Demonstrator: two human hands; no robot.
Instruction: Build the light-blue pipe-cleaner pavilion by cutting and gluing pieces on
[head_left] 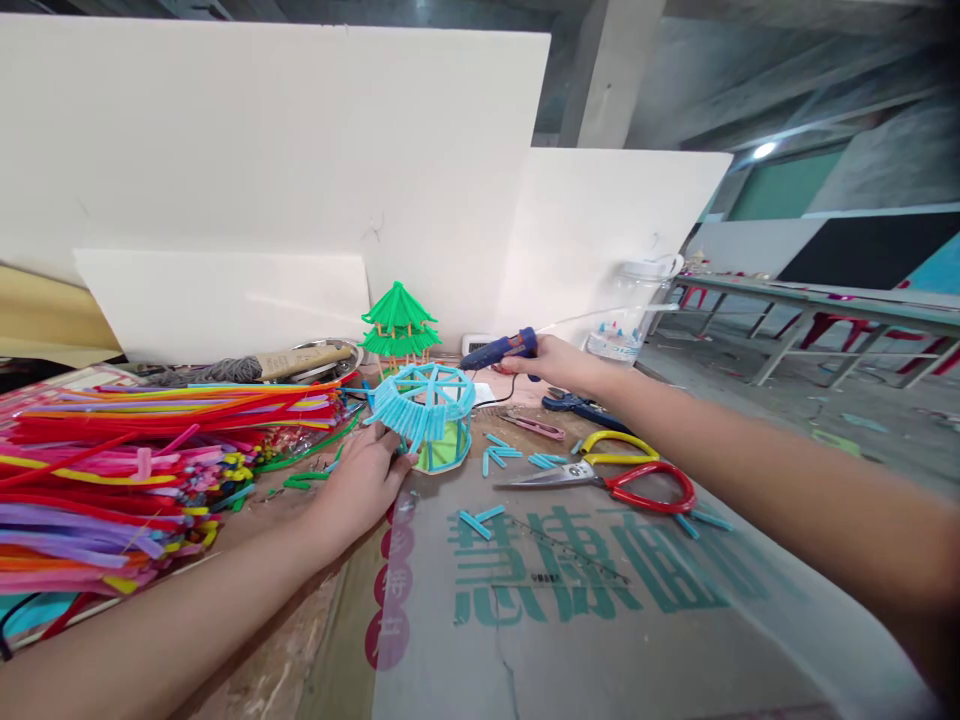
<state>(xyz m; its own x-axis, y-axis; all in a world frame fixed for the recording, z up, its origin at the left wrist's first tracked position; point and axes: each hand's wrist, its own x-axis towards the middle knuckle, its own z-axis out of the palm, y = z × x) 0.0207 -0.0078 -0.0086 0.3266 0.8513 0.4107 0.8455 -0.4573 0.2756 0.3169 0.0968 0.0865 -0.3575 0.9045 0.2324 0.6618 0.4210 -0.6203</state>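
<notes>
- We see bright pipe cleaners (135, 450) piled far left on the counter (300, 640).
- Our left hand (364, 480) cups the blue roof model (426, 405).
- Large green printed characters on the cardboard (600, 620); we cannot read them.
- Right hand (551, 362), grip closed around the glue gun (501, 350).

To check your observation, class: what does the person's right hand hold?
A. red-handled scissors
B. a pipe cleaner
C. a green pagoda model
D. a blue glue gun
D: the right hand grips the blue glue gun; the red-handled scissors lie untouched on the cardboard.
</notes>
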